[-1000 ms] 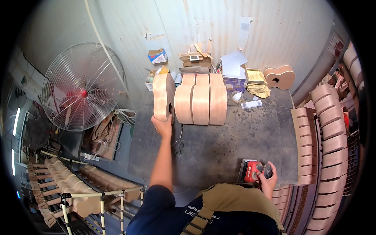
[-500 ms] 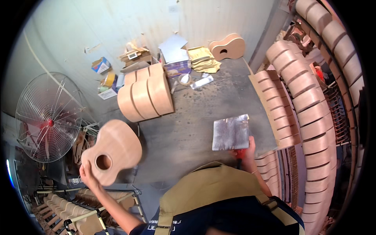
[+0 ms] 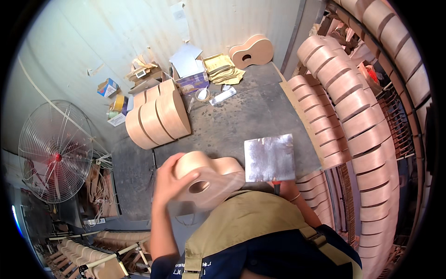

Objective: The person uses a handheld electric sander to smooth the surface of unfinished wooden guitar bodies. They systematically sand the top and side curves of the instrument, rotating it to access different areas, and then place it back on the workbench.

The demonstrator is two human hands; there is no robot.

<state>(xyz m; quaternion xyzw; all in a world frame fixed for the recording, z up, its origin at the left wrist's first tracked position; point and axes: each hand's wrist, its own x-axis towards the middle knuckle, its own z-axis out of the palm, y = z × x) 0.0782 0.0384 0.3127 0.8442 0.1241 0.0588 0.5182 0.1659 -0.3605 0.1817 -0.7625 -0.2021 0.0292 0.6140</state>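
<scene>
My left hand (image 3: pixel 168 180) grips a small wooden guitar body (image 3: pixel 219 187), thumb on its face near the round sound hole, fingers over its side. The body is tilted in front of my apron, its face toward me and blurred by motion. To its right, my right hand (image 3: pixel 287 189) is wrapped round a red-handled tool below a square, shiny, silvery-grey pad (image 3: pixel 269 158). That pad faces up, close to the guitar body's right end; whether they touch I cannot tell. My right fingers are mostly hidden under it.
Several guitar bodies (image 3: pixel 160 114) stand in a row on the dark table (image 3: pixel 223 125); another body (image 3: pixel 253 51) leans at the back wall. Boxes (image 3: pixel 193 83), yellow sheets (image 3: pixel 223 69) and a tape roll lie behind. A caged fan (image 3: pixel 56 151) stands left, long rows of bodies (image 3: pixel 357 111) right.
My left hand has brought the guitar body from the far left to in front of me, turning it so its side shows. The square pad has stayed in my right hand, nearer the body.
</scene>
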